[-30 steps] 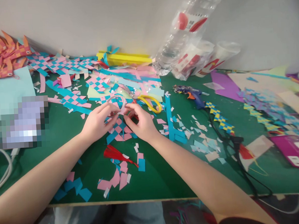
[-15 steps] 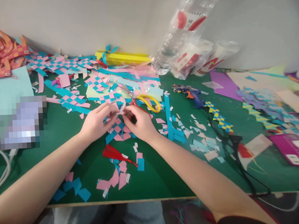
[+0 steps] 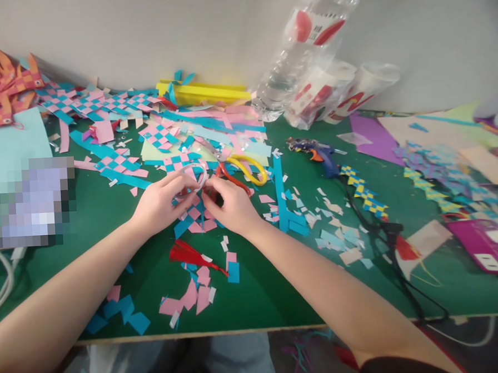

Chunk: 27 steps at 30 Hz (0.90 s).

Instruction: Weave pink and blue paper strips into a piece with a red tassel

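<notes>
Between my hands is a narrow white ring that looks like a roll of tape [image 3: 201,170]. My left hand [image 3: 162,201] grips it from the left with bent fingers. My right hand [image 3: 232,205] is closed at its right edge, thumb and forefinger pinched together; what lies in the pinch is too small to make out. Beneath my hands a pink-and-blue woven paper piece [image 3: 188,222] lies partly covered. Scissors with yellow and red handles [image 3: 252,169] rest just beyond my right hand. A red tassel [image 3: 189,253] lies nearer the table's front edge.
A blue glue gun [image 3: 325,161] with a black cord lies to the right, by a yellow-and-blue woven strip [image 3: 363,194]. A clear plastic sleeve of cups [image 3: 323,91] leans on the wall. Left are a phone [image 3: 30,203] and orange woven paper figures [image 3: 6,90]. Paper scraps are scattered about.
The view has shifted very slightly. Both hands keep nearly the same pose at the white ring, and the things on the table stay where they were.
</notes>
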Each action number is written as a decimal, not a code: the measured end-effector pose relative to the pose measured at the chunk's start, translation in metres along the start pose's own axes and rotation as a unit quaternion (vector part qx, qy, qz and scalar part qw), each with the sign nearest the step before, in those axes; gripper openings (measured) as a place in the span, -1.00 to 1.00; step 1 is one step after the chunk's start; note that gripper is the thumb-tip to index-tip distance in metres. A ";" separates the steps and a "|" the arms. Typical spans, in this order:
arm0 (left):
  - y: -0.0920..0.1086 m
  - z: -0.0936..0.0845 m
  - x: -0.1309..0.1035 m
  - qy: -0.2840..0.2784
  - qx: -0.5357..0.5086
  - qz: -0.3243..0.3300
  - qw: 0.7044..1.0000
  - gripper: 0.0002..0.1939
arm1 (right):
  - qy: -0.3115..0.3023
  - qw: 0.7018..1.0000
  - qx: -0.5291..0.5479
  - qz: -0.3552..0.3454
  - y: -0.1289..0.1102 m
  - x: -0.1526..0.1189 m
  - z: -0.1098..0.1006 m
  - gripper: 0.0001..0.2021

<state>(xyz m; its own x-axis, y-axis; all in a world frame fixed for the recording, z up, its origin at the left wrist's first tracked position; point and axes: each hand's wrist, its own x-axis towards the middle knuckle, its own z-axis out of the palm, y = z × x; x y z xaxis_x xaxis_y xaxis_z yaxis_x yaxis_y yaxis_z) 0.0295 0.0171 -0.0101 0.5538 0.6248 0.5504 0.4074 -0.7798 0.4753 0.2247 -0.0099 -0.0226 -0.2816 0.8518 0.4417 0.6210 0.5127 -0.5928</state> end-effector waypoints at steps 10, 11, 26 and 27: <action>0.001 0.000 0.000 -0.005 0.006 -0.003 1.000 -0.90 | 0.000 1.000 0.004 -0.001 0.000 0.000 0.000 -0.91; 0.001 0.000 0.000 -0.007 0.007 -0.002 1.000 -0.90 | 0.000 1.000 0.005 -0.002 0.000 0.000 0.000 -0.90; 0.002 0.000 0.001 -0.012 0.008 -0.001 1.000 -0.91 | 0.000 1.000 -0.001 -0.018 0.002 0.000 0.000 -0.89; 0.002 0.000 0.001 -0.013 0.009 -0.001 1.000 -0.90 | -0.001 1.000 -0.004 -0.020 0.002 0.000 0.001 -0.89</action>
<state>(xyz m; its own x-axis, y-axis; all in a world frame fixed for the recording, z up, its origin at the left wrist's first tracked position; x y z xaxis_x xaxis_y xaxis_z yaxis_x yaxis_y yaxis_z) 0.0313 0.0158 -0.0085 0.5711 0.6253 0.5318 0.4219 -0.7793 0.4633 0.2254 -0.0086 -0.0239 -0.3077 0.8315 0.4626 0.6159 0.5446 -0.5693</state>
